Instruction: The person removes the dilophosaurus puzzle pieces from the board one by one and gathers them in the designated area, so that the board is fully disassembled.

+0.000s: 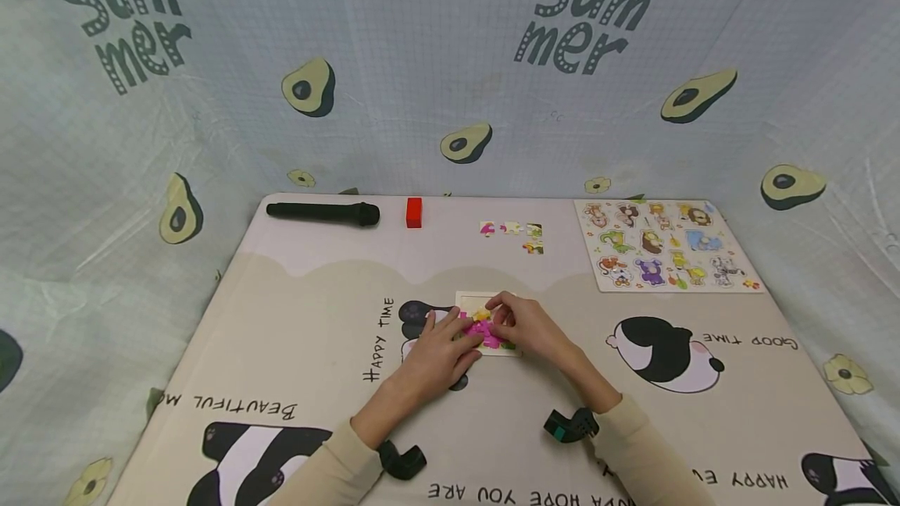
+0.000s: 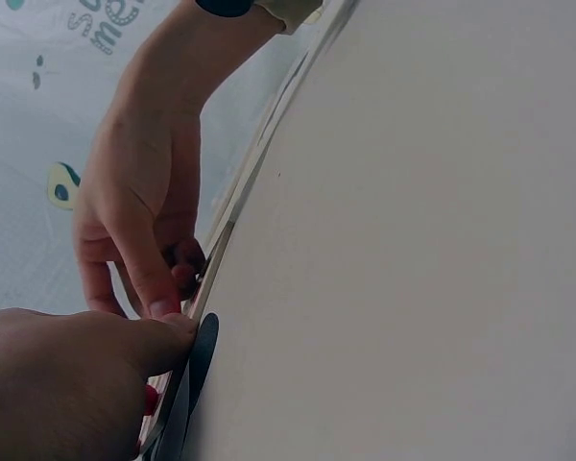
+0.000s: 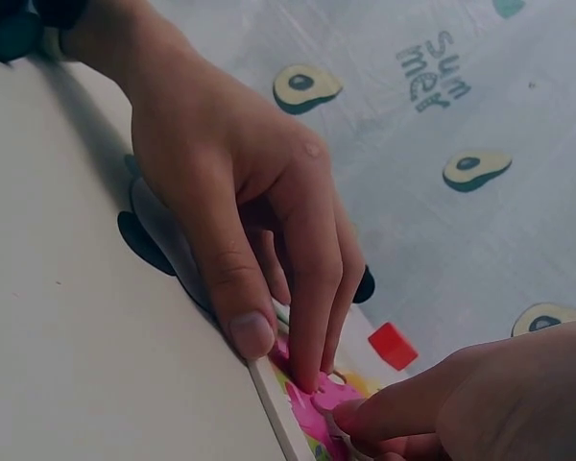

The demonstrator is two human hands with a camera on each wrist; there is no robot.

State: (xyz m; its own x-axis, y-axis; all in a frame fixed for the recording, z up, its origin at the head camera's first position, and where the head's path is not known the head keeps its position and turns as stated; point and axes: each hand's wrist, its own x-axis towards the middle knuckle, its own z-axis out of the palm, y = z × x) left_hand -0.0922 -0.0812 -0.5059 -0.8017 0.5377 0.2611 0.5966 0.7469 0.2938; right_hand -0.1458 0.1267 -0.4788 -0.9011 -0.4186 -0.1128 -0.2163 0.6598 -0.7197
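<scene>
Microphone: black [image 1: 323, 213], at the counter's [image 1: 295, 334] far left, long axis running left to right, head to the right.
Red block: upright to the eye [image 1: 414, 213], its longer side pointing away from the person.
Left hand: fingers spread and apart [image 1: 439, 350], resting over the puzzle frame's left side.
Puzzle frame: mid-counter, under both hands [image 1: 466, 299]; its bare part faces away from the person, pink pieces [image 1: 481, 330] nearer (hands cover much of it, so its long axis cannot be told).
Loose pieces: four beyond the frame [image 1: 512, 229], three in a row, one nearer the person.
Right hand: grip curled at the pink pieces [image 1: 530, 326]; whether clamped on one, I cannot tell.
Animal board: far right [image 1: 668, 247], longer left to right.
Views: left wrist sees the frame nearly edge-on; right wrist shows the left thumb [image 3: 252, 334] on its rim; only head shows the loose pieces.
</scene>
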